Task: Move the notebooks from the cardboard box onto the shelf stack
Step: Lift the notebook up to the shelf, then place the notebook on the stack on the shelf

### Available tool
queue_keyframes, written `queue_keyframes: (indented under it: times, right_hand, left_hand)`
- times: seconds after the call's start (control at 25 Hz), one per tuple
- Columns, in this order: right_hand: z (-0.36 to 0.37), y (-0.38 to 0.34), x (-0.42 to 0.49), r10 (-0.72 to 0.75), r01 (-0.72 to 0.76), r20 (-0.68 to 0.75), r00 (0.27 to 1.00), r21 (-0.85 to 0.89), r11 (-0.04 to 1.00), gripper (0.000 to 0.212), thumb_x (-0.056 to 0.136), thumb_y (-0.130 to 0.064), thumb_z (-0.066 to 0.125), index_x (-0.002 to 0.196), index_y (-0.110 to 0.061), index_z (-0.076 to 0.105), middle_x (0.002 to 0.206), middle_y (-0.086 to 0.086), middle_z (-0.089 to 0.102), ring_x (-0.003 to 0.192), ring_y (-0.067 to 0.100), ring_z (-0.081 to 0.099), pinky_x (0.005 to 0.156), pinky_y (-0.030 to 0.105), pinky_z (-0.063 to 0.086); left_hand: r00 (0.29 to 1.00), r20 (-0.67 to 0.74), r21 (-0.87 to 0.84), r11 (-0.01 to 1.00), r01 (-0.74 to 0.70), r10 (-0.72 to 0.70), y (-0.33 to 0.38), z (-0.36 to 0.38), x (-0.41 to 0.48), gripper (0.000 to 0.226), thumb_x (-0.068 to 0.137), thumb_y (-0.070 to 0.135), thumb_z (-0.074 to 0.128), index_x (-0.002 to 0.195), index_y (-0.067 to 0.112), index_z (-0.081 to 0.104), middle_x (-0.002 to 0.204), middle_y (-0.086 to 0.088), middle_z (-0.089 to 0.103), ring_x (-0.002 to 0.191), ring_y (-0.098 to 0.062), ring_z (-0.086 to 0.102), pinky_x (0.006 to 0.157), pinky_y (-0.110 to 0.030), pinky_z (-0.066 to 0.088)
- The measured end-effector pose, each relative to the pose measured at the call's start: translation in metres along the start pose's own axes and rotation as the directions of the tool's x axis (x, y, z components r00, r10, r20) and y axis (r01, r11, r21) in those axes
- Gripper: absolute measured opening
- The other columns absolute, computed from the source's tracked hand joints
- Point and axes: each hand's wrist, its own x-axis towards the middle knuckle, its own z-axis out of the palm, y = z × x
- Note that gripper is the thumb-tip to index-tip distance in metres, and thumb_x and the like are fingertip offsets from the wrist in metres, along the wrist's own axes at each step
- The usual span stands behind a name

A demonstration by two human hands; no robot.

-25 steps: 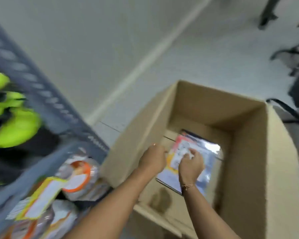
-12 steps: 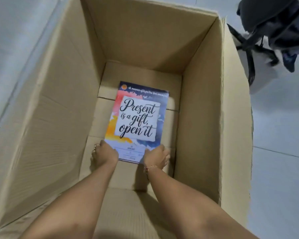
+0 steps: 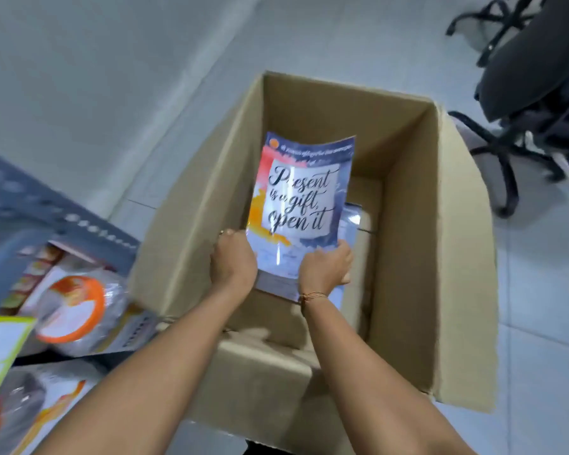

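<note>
A: Gripping at the near edge, that is how the stack of notebooks (image 3: 301, 205) is held: the left hand (image 3: 233, 261) is clamped on its near-left corner, the right hand (image 3: 324, 270) on its near-right corner, fingers closed around the edge.

B: And the stack itself is seen tilted up, far end raised, inside the open top of the cardboard box (image 3: 437, 244), with the cover words "Present is a gift, open it" in view.

A: Pale floor tiles (image 3: 536, 323) are seen under the box, a plain wall (image 3: 79, 77) behind, an office chair (image 3: 536, 70) at far right.

B: Deeper in the box, another glossy notebook (image 3: 353, 215) can be made out beneath. At left, a grey metal shelf (image 3: 60, 215) is filled with wrapped packets (image 3: 76, 310), blurred.
</note>
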Motion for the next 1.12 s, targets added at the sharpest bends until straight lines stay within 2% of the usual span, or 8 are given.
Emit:
queue_keyframes:
  times: [0.16,0.32,0.48,0.6,0.68,0.8,1.0,1.12]
  right_hand:
    - [-0.03,-0.085,-0.09,-0.34,0.341,-0.079,0.937,0.42,0.841,0.04,0.082,-0.005,0.056,0.12,0.002,0.048,0.122,0.017,0.052,0.117,0.03,0.048,0.104,0.036,0.035]
    - [-0.059,-0.182,-0.224,-0.617,0.559,-0.23,0.753,0.717,0.416,0.046,0.08,-0.014,0.064,0.119,0.006,0.051,0.1,-0.007,0.05,0.097,0.011,0.055,0.087,0.012,0.041]
    - [-0.095,-0.276,-0.353,-0.839,0.577,-0.237,0.489,0.809,0.108,0.053,0.079,-0.017,0.069,0.126,-0.001,0.053,0.103,0.007,0.054,0.1,0.026,0.052,0.087,0.007,0.04]
    - [-0.106,-0.342,-0.423,-0.955,0.565,-0.143,0.261,0.824,0.032,0.051,0.08,-0.017,0.068,0.128,-0.008,0.054,0.109,0.017,0.062,0.101,0.03,0.058,0.088,0.03,0.044]
    - [-0.101,-0.378,-0.459,-0.991,0.624,-0.091,0.101,0.781,-0.007,0.038,0.082,-0.01,0.064,0.119,-0.006,0.061,0.109,0.019,0.066,0.101,0.032,0.06,0.083,0.032,0.043]
    - [-0.089,-0.406,-0.48,-0.995,0.74,0.057,-0.078,0.672,-0.02,0.017,0.082,0.002,0.053,0.091,0.003,0.066,0.085,0.026,0.066,0.082,0.038,0.06,0.058,0.029,0.031]
    - [-0.074,-0.39,-0.474,-0.968,0.894,0.208,-0.139,0.446,-0.032,0.019,0.087,0.003,0.045,0.096,0.008,0.062,0.103,0.029,0.067,0.099,0.042,0.06,0.086,0.04,0.045]
    - [-0.072,-0.369,-0.444,-0.994,0.801,-0.07,-0.084,0.588,-0.109,0.022,0.085,0.003,0.049,0.1,0.005,0.065,0.105,0.023,0.069,0.1,0.038,0.059,0.087,0.03,0.037]
  left_hand:
    - [0.893,-0.427,-0.097,0.975,-0.202,0.143,-0.027,-0.141,-0.06,0.031,0.086,0.012,0.058,0.116,0.008,0.062,0.105,-0.018,0.061,0.099,-0.036,0.057,0.084,-0.039,0.044]
    - [0.38,-0.92,0.004,0.973,-0.229,0.093,-0.083,-0.282,-0.145,0.039,0.084,0.025,0.051,0.109,0.001,0.067,0.092,-0.016,0.067,0.082,-0.029,0.063,0.076,-0.034,0.047]
    - [-0.006,-0.998,-0.065,0.99,-0.124,-0.066,-0.139,-0.4,-0.235,0.029,0.081,0.018,0.066,0.106,0.003,0.07,0.085,-0.002,0.058,0.074,-0.013,0.055,0.071,-0.017,0.042]
    - [0.0,-0.976,-0.217,0.975,-0.043,-0.217,-0.172,-0.467,-0.268,0.009,0.082,0.017,0.067,0.075,0.011,0.07,0.063,0.007,0.045,0.067,-0.023,0.05,0.063,-0.023,0.033]
    - [0.036,-0.973,-0.223,0.971,0.09,-0.227,-0.189,-0.502,-0.276,0.036,0.083,0.016,0.064,0.053,0.009,0.046,0.049,0.0,0.033,0.06,-0.03,0.034,0.054,-0.029,0.014]
    - [0.151,-0.933,-0.295,0.935,0.197,-0.326,-0.209,-0.521,-0.269,0.035,0.084,0.012,0.061,0.053,-0.001,0.049,0.05,-0.021,0.036,0.068,-0.044,0.029,0.055,-0.031,0.014]
    - [0.272,-0.894,-0.218,0.876,0.43,-0.356,-0.222,-0.521,-0.253,0.018,0.083,0.002,0.051,0.079,-0.002,0.068,0.082,-0.025,0.068,0.085,-0.043,0.059,0.069,-0.039,0.045]
    - [0.154,-0.987,0.029,0.904,0.426,-0.041,-0.191,-0.51,-0.24,0.014,0.08,-0.006,0.056,0.079,-0.003,0.07,0.082,-0.025,0.069,0.074,-0.038,0.057,0.065,-0.037,0.038]
